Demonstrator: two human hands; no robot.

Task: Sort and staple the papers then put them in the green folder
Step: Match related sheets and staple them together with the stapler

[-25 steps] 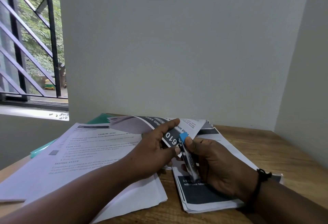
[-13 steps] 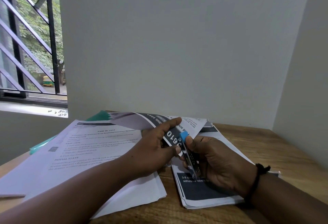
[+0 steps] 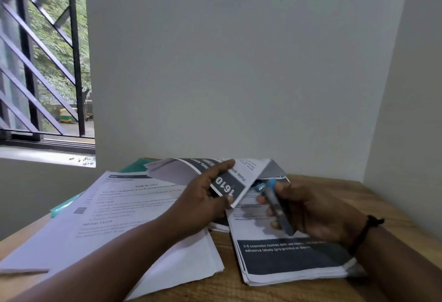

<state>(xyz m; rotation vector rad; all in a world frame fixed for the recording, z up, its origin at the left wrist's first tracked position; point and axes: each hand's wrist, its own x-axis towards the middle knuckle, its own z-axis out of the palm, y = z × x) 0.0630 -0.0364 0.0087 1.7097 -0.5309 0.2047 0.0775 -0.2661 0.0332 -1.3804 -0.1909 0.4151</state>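
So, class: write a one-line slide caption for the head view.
Left hand lifts a printed sheet; right hand holds a stapler over the paper pile.

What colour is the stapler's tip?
Blue, on the stapler held by the right hand; head view.

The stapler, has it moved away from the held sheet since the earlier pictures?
Yes. The stapler in the right hand has drawn rightward off the sheet; before, its blue tip touched that sheet's corner.
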